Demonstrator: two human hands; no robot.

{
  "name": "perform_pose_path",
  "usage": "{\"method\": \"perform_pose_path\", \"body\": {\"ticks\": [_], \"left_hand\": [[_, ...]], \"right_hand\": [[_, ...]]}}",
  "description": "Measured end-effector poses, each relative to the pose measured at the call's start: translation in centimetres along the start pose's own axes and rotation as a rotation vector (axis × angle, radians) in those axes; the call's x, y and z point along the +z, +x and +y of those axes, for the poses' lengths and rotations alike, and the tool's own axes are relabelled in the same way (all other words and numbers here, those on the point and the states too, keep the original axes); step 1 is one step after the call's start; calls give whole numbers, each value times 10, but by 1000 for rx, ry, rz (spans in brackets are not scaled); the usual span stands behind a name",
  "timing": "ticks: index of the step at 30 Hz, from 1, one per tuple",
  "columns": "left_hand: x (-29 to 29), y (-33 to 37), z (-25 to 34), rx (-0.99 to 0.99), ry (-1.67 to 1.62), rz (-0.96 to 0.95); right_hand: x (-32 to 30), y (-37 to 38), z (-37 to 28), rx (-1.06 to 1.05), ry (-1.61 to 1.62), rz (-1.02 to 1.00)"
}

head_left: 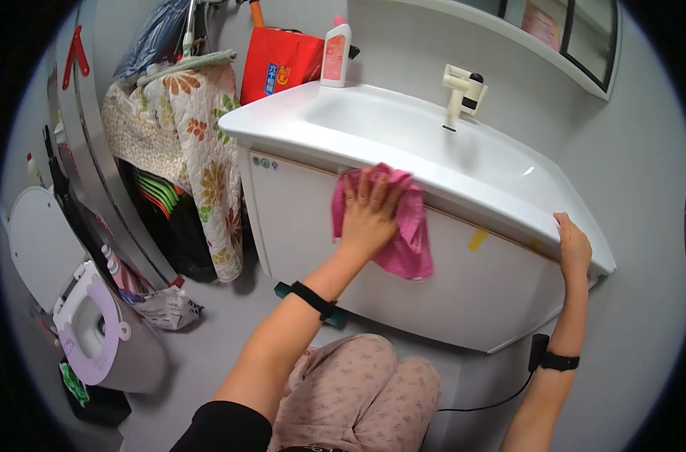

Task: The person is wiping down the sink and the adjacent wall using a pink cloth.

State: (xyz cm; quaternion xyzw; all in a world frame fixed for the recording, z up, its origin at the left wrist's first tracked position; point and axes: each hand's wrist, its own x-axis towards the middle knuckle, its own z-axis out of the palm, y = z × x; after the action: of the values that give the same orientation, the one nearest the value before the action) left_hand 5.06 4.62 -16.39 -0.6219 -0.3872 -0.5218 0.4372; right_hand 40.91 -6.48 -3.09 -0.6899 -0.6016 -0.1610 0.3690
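Note:
A pink cloth (408,252) hangs bunched against the upper front of the white vanity cabinet (456,294), just under the sink's rim. My left hand (370,215) lies over the cloth with its fingers spread, holding it to the panel. To the right, my right hand (574,245) rests at the front edge of the white sink (539,203), fingers stretched upward and nothing visible in them. Its thumb is hidden. A yellow tape strip (477,239) sticks to the cabinet front between my two hands.
A cream faucet (457,94) rises behind the basin. On the sink's left end stands a white-and-red bottle (335,56), beside a red bag (279,64). A flowered quilted cover (207,166) hangs at left, near a toilet (105,339). A black cable (486,407) runs low at right.

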Motion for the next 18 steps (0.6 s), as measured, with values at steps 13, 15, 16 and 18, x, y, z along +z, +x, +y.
{"method": "perform_pose_path", "body": {"ticks": [13,15,16,18], "left_hand": [[-31,-23,-101,-696,83,-1250],[-32,-24,-30,-505,403,-740],[-39,-31,-13,-581,25,-410],[-39,-39,-16,-595,-187,-263]], "right_hand": [[2,8,6,16,-104,-3],[2,10,13,19,-121,-2],[6,10,13,7,-93,9],[15,7,12,-15,-65,20]]}}
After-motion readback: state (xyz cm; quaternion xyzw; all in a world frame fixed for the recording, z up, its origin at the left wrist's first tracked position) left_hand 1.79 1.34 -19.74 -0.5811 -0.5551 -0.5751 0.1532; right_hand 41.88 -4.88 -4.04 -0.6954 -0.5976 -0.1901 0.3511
